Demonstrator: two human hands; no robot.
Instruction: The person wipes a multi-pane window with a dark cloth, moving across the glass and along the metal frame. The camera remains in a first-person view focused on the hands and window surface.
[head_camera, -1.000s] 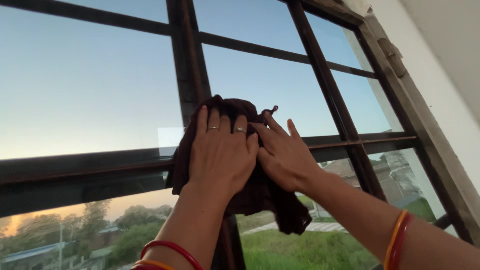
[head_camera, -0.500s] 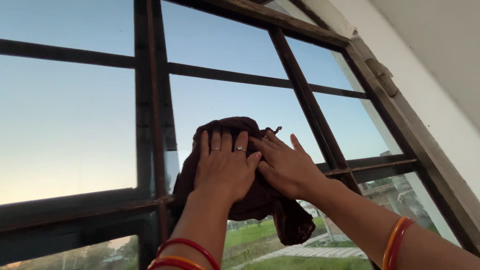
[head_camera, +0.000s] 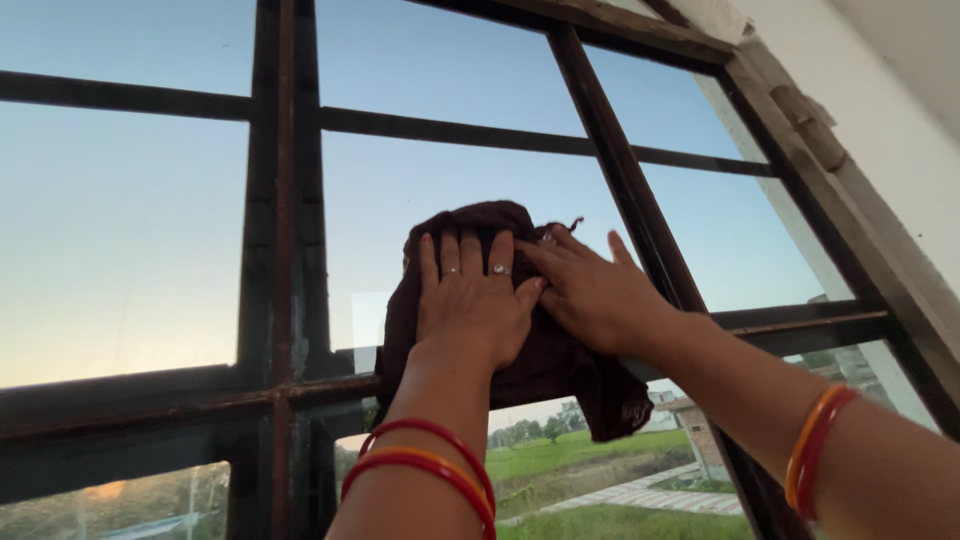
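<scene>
Left hand and right hand lie flat, side by side, on a dark brown cloth against the window pane. Left fingers pressed together, right slightly spread. Cloth hangs over the horizontal window bar.

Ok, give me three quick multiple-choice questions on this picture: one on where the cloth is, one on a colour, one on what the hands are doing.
1. Where is the cloth?
A. Pressed against the window glass
B. On the floor
C. Hung over a chair

2. What colour is the cloth?
A. White
B. Dark brown
C. Yellow

3. How are the left hand and right hand placed?
A. Both flat on the cloth
B. Both in fists
C. One hanging free

Answers: 1 A, it lies on the pane under both hands. 2 B, it looks dark brown against the sky. 3 A, fingers are spread and flat.
</scene>
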